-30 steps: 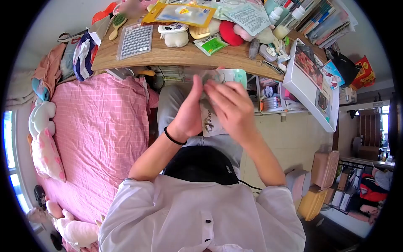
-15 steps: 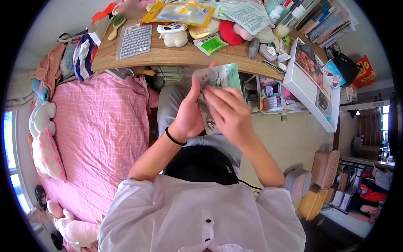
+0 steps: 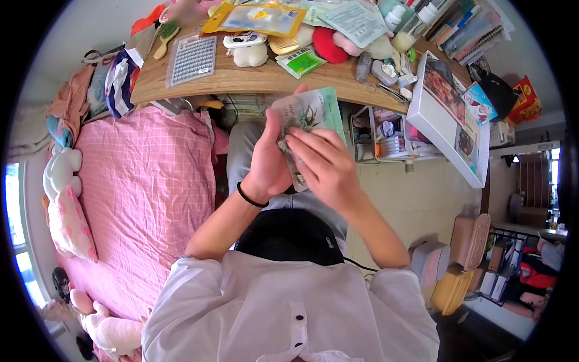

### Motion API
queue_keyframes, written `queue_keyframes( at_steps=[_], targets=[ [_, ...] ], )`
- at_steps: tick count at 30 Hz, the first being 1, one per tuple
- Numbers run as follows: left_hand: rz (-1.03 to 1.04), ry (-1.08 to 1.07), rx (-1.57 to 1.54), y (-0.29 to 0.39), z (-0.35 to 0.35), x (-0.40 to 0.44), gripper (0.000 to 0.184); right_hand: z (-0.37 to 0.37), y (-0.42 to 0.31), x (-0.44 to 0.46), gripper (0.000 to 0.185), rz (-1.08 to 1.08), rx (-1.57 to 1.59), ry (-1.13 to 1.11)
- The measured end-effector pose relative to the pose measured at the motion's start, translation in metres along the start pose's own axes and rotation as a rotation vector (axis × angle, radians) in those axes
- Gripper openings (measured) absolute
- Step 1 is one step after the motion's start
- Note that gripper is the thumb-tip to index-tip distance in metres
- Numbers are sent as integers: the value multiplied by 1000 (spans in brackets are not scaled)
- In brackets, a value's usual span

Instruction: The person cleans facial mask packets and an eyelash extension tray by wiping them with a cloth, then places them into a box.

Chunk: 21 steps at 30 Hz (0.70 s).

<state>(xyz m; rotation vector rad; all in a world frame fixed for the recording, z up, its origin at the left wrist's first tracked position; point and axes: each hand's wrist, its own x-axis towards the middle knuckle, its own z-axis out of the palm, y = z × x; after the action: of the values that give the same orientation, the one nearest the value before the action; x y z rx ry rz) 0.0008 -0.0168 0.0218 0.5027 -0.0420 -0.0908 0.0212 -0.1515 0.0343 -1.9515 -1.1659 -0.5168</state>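
Note:
A flat packet [image 3: 321, 108], pale with a green edge and printed writing, is held tilted above my lap, just below the desk's front edge. My left hand [image 3: 268, 158] supports it from behind and along its left side, with the thumb up at the near edge. Across its front lies my right hand [image 3: 322, 161], its fingers together and pressed on the packet's middle. The fingertips of my left hand behind the packet are mostly hidden. A black band circles my left wrist.
The wooden desk [image 3: 241, 79] carries a lash tray [image 3: 192, 59], a green packet [image 3: 300, 61], a yellow pouch [image 3: 256, 20], plush items and bottles. A white box [image 3: 449, 117] juts over its right edge. A pink bed [image 3: 151, 181] lies left; an open drawer [image 3: 392, 136] is beneath the desk.
The packet has shifted slightly left and tilted, showing more of its upper printed face. My left thumb and right hand have moved a little left, with my right fingers still against it.

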Motion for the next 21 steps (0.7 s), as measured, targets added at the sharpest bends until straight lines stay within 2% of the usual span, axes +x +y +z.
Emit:
queue_keyframes(
  at_steps=[3,5,8,15,21],
  targets=[
    [-38,-83,-176,-4,-1,-3,66,-10,19,6,42,38,-120,67],
    [-48,-81,-155,-3,6,-4,69,-19,32,15,42,106,-265,152],
    [-38,-52,-103,-1,12,-4,72,-17,30,14,42,134,-188,161],
    [60,25,3,3,1,5,66,9,-10,-10,44,28,33,-20],
    [68,6,-58,2,5,4,68,-3,16,6,43,30,-149,79]
  ],
)
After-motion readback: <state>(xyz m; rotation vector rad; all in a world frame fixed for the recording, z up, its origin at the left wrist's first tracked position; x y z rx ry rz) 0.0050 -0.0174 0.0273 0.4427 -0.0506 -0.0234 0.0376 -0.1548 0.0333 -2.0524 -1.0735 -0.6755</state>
